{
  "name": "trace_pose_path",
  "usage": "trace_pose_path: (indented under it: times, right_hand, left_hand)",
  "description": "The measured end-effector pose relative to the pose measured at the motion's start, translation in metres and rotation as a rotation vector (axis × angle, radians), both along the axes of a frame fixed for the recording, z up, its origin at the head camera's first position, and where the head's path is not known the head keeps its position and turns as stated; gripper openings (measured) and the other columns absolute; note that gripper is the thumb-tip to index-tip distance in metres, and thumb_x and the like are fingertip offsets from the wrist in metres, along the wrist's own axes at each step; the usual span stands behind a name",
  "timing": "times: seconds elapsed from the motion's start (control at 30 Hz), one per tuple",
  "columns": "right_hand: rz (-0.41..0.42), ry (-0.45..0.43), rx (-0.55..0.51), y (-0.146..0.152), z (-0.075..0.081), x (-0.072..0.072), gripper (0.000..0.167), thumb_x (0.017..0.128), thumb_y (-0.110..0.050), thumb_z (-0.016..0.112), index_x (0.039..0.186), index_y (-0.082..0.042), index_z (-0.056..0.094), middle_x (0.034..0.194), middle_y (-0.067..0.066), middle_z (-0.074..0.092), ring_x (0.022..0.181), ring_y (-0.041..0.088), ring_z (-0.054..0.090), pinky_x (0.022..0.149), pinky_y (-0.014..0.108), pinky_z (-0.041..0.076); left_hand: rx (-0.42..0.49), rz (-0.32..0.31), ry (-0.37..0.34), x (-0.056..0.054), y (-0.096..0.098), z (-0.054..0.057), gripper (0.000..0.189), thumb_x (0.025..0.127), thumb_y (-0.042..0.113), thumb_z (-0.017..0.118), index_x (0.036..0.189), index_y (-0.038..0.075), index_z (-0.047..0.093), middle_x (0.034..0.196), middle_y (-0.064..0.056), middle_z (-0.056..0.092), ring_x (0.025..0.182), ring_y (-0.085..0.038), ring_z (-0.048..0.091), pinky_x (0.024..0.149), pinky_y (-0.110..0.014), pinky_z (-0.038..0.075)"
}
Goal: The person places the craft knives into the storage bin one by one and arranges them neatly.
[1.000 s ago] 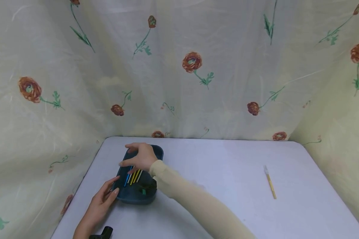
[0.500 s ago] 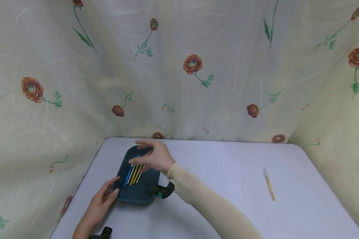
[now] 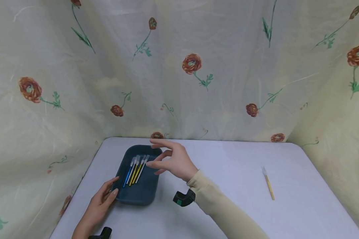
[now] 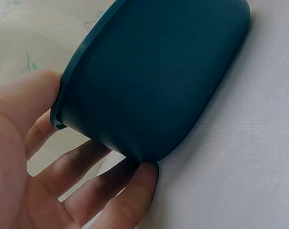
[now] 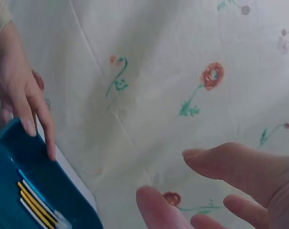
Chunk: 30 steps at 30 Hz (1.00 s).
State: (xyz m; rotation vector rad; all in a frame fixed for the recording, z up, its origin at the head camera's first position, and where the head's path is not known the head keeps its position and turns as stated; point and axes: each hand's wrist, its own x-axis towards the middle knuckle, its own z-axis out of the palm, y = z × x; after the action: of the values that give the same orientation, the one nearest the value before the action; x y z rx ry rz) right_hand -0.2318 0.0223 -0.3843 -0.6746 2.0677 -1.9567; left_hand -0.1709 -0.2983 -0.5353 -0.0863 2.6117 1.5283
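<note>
A dark teal plastic tray [image 3: 145, 191] stands at the left of the table. Several slim paintbrushes [image 3: 134, 172] with blue, white and yellow handles and pale, clear-looking tips lie side by side in it. My left hand [image 3: 100, 202] holds the tray's near left corner; in the left wrist view its thumb is at the rim of the tray [image 4: 154, 76] and its fingers touch the outer wall. Over the tray's right edge hovers my right hand [image 3: 175, 161], fingers spread and nothing between them. In the right wrist view, this hand's fingers [image 5: 240, 167] are apart.
A single paintbrush [image 3: 268, 184] with a yellow handle lies alone toward the right of the white table [image 3: 215, 186]. Behind the table hangs a pale flowered curtain [image 3: 221, 66]. Black wrist cameras [image 3: 183, 198] stick out beside both wrists.
My right hand has drawn back from over the brushes to the tray's right side, uncovering their tips. My left hand and the tray stay in place.
</note>
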Motion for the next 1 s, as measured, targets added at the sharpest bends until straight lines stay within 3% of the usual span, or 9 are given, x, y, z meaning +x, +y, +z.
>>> trace_pose_path:
  times: [0.13,0.3,0.53,1.0]
  right_hand:
    - [0.019,0.032,0.026,0.020,-0.005,0.003,0.069,0.092,-0.008,0.091,0.154,-0.025,0.065,0.147,0.008,0.065,0.099,0.033,0.075,0.071,0.051,0.070]
    - [0.050,0.042,0.045,0.047,-0.013,0.007,0.070,0.092,-0.008,0.090,0.155,-0.021,0.064,0.148,0.009,0.066,0.104,0.033,0.075,0.073,0.054,0.070]
    - [0.057,0.039,0.079,0.084,-0.019,0.013,0.073,0.091,-0.010,0.092,0.156,-0.025,0.062,0.147,0.006,0.067,0.111,0.039,0.074,0.077,0.053,0.070]
    - [0.056,0.024,0.078,0.163,-0.036,0.018,0.071,0.093,-0.003,0.088,0.157,-0.018,0.060,0.142,0.018,0.067,0.111,0.048,0.071,0.080,0.059,0.068]
  left_hand:
    - [-0.001,0.001,0.004,0.000,0.000,0.000,0.060,0.116,0.043,0.057,0.168,0.020,0.039,0.176,-0.026,0.027,0.159,-0.049,0.032,0.127,-0.059,0.036]
    - [0.006,0.003,-0.004,0.000,0.001,0.000,0.059,0.116,0.041,0.057,0.169,0.019,0.039,0.176,-0.026,0.028,0.158,-0.049,0.034,0.126,-0.059,0.037]
    - [0.009,0.018,-0.033,-0.001,0.001,0.000,0.058,0.117,0.038,0.057,0.169,0.021,0.039,0.177,-0.025,0.026,0.159,-0.049,0.032,0.128,-0.060,0.035]
    - [0.018,0.019,-0.037,0.001,0.001,0.001,0.056,0.117,0.038,0.056,0.168,0.023,0.039,0.178,-0.024,0.025,0.160,-0.048,0.030,0.128,-0.058,0.035]
